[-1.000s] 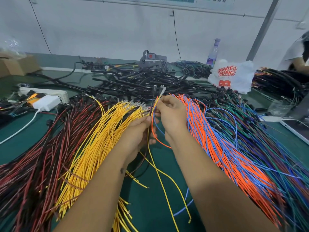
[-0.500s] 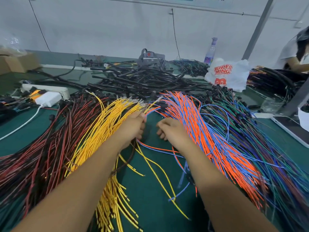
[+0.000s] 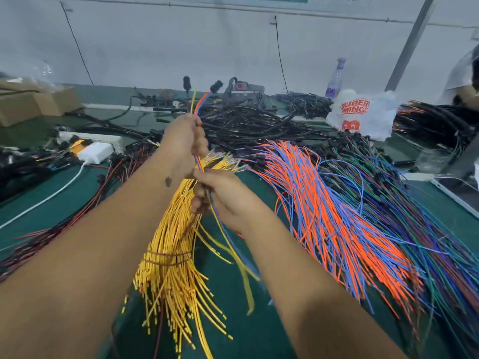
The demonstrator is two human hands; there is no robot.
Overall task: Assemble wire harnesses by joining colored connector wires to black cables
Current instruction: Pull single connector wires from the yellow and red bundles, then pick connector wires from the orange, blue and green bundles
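- Green bench (image 3: 246, 332), white wall behind, wire piles all over.
- Left hand (image 3: 181, 143) fisted round thin wires (image 3: 198, 104): yellow, orange, blue, long axis upright, black connector tips above the grip.
- Right hand (image 3: 223, 200) just below, nearer the loose tails, pinching the same wires.
- Black cables (image 3: 259, 123) lie beyond the grip.

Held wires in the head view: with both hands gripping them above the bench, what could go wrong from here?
1. The left hand and right hand hold yellow, orange and blue wires taut between them; hard pulling could perhaps loosen a connector at the top.
2. The loose tails hang beside the yellow bundle and could snag in it.
3. The tails are motion-blurred, so they may whip into the orange pile.
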